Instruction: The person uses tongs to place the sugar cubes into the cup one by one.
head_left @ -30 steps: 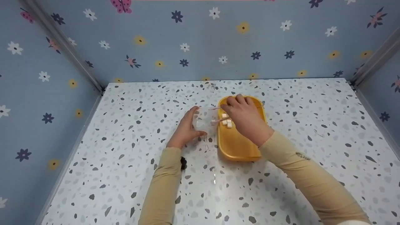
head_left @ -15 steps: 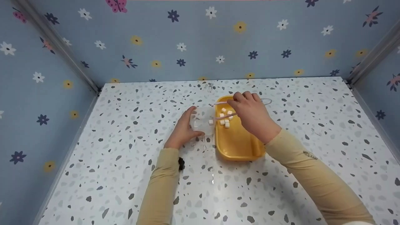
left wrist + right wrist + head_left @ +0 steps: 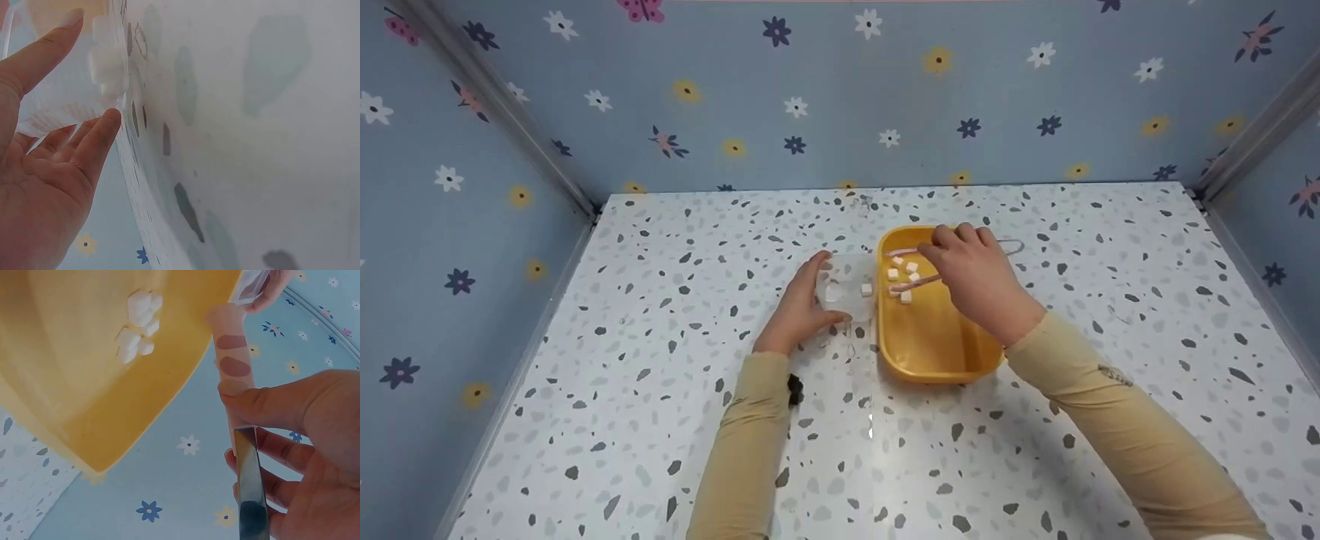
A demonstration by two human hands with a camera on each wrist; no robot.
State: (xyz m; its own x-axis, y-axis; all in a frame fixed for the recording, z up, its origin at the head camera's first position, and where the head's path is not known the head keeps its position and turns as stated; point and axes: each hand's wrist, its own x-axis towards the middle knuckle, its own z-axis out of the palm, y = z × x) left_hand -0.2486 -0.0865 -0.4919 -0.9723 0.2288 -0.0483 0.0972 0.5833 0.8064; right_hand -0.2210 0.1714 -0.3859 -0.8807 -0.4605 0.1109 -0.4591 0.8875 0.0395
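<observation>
Head view: right hand (image 3: 973, 279) grips tongs (image 3: 919, 282), long axis roughly sideways, tips pointing left; left hand (image 3: 796, 311) holds clear container (image 3: 849, 276).

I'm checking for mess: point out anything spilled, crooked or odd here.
Nothing stands out: the small white cubes sit inside the yellow rectangular tray and the clear plastic container, and I see none spilled on the white speckled table. Both stand upright, with no visible damage.

We see a white desk (image 3: 900, 480), its surface scattered with grey and dark chip-like flecks. Directly on it we find a yellow tray (image 3: 919, 337), its long sides running front to back, and a clear container (image 3: 849, 276) just beside its left side.
</observation>
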